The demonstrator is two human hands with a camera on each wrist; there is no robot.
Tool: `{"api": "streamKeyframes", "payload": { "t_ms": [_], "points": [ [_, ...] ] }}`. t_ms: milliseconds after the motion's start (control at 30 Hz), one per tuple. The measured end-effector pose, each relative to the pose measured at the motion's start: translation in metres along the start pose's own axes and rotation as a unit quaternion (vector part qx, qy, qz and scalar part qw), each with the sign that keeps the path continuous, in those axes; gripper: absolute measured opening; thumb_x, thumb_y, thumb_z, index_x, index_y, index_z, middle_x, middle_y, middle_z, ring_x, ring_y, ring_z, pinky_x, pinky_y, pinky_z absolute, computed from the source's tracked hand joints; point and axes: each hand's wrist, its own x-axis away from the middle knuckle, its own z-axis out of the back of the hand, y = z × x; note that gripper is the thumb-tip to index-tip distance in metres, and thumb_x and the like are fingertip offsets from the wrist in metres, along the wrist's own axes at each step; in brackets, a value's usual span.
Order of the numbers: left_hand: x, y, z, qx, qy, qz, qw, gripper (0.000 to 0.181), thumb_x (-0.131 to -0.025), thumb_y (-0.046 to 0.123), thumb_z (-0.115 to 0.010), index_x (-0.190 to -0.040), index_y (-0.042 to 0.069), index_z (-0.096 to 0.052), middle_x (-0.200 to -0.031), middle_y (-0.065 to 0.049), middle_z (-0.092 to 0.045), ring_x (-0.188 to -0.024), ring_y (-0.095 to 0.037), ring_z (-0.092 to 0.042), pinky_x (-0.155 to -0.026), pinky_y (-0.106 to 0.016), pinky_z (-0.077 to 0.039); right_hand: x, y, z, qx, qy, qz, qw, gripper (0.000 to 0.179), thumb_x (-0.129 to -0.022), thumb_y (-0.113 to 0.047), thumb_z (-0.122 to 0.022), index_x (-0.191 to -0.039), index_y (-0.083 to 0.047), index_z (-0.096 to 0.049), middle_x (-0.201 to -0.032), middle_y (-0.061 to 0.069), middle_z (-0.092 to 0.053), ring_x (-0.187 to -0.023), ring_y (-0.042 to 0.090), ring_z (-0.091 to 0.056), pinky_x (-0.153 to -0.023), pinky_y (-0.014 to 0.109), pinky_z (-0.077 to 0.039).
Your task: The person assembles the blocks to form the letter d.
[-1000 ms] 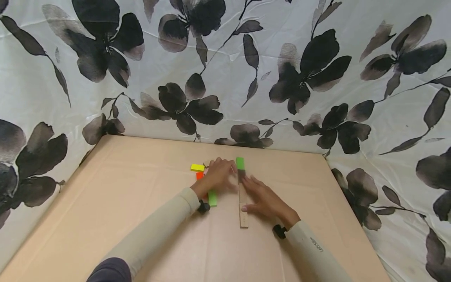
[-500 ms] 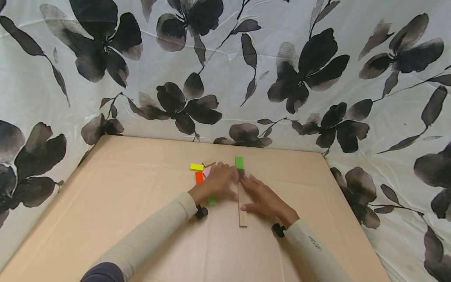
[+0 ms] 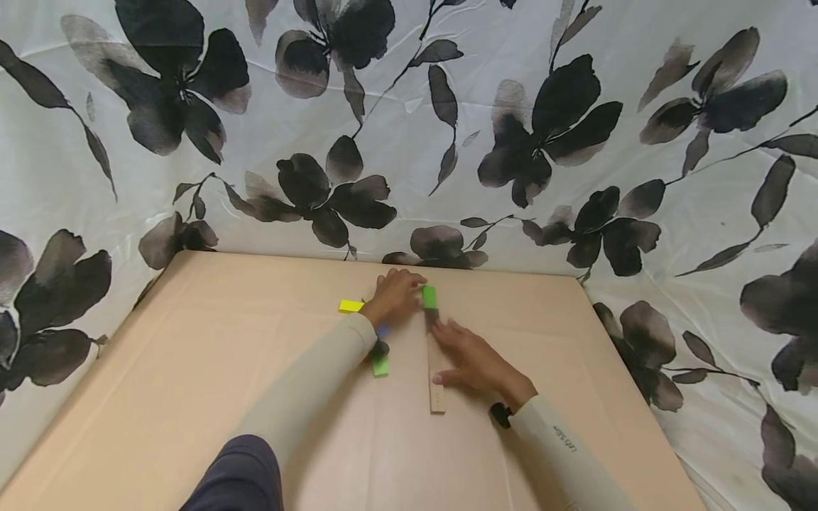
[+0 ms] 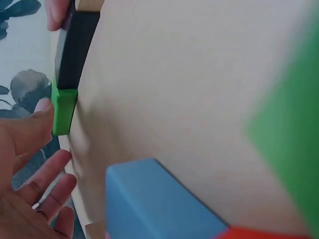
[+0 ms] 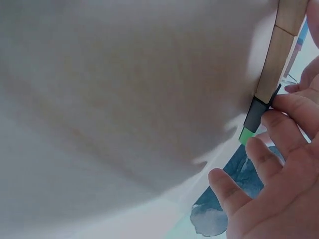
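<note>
A straight row of small blocks lies end to end on the table: plain wooden blocks [image 5: 275,64] nearest, then a black block [image 4: 77,49], then a green block [image 3: 429,297] at the far end. My left hand [image 3: 397,294] reaches over to that far end, one fingertip right at the green block's side and the other fingers loosely spread in the left wrist view. My right hand [image 3: 479,360] rests along the row's right side. Its fingertips lie by the black block and its thumb on a near wooden block.
Left of the row are loose blocks, partly hidden under my left arm: a yellow block [image 3: 351,306], a blue block [image 4: 154,199], a red block [image 4: 259,233] and another green block [image 3: 380,367]. A flowered cloth [image 3: 358,92] hangs behind the table [image 3: 243,305].
My left hand has moved away from me along the row, from beside its middle to the green block at the far end. The right hand stays by the row.
</note>
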Motion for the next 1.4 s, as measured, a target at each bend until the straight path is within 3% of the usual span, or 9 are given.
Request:
{"api": "streamKeyframes", "payload": {
  "t_ms": [333, 767, 1133, 1267, 1400],
  "points": [
    [-0.009, -0.007, -0.009, 0.038, 0.003, 0.002, 0.9993, 0.044, -0.092, 0.021, -0.082, -0.134, 0.011, -0.073, -0.135, -0.009, -0.066, -0.13, -0.029, -0.051, -0.106, -0.049, -0.035, 0.0, 0.004, -0.006, 0.0, 0.006, 0.004, 1.0, 0.097, -0.09, -0.041, -0.085, -0.166, -0.008, -0.034, -0.174, 0.012, -0.028, -0.163, 0.043, -0.021, -0.126, 0.063, -0.028],
    [-0.014, -0.004, -0.007, 0.025, -0.022, -0.008, 0.9994, 0.046, -0.093, 0.022, -0.081, -0.137, 0.011, -0.072, -0.139, -0.008, -0.066, -0.133, -0.03, -0.051, -0.109, -0.05, -0.034, 0.001, 0.002, -0.001, 0.012, 0.006, 0.007, 0.9999, 0.096, -0.089, -0.041, -0.085, -0.164, -0.007, -0.037, -0.174, 0.014, -0.03, -0.163, 0.045, -0.021, -0.126, 0.064, -0.027],
    [-0.014, -0.002, -0.006, 0.007, -0.025, -0.022, 0.9994, 0.046, -0.093, 0.021, -0.08, -0.137, 0.01, -0.072, -0.133, -0.011, -0.068, -0.131, -0.031, -0.053, -0.106, -0.049, -0.037, 0.001, 0.003, -0.002, 0.011, 0.004, 0.007, 0.9999, 0.096, -0.09, -0.04, -0.085, -0.164, -0.005, -0.037, -0.174, 0.014, -0.031, -0.163, 0.045, -0.021, -0.126, 0.065, -0.027],
    [-0.014, -0.004, -0.001, -0.007, -0.031, -0.024, 0.9992, 0.052, -0.093, 0.023, -0.081, -0.142, 0.01, -0.068, -0.137, -0.01, -0.069, -0.134, -0.032, -0.053, -0.107, -0.05, -0.037, 0.001, 0.004, -0.003, 0.022, 0.002, 0.004, 0.9998, 0.096, -0.09, -0.042, -0.084, -0.165, -0.006, -0.036, -0.174, 0.013, -0.03, -0.163, 0.044, -0.022, -0.126, 0.064, -0.028],
    [-0.01, -0.009, 0.016, -0.031, -0.026, -0.026, 0.9988, 0.055, -0.093, 0.026, -0.082, -0.144, 0.011, -0.066, -0.137, -0.008, -0.071, -0.134, -0.032, -0.054, -0.107, -0.052, -0.038, 0.001, 0.004, -0.002, 0.029, 0.0, 0.001, 0.9996, 0.096, -0.09, -0.043, -0.084, -0.165, -0.007, -0.036, -0.174, 0.012, -0.03, -0.163, 0.042, -0.022, -0.126, 0.063, -0.028]
  ]
}}
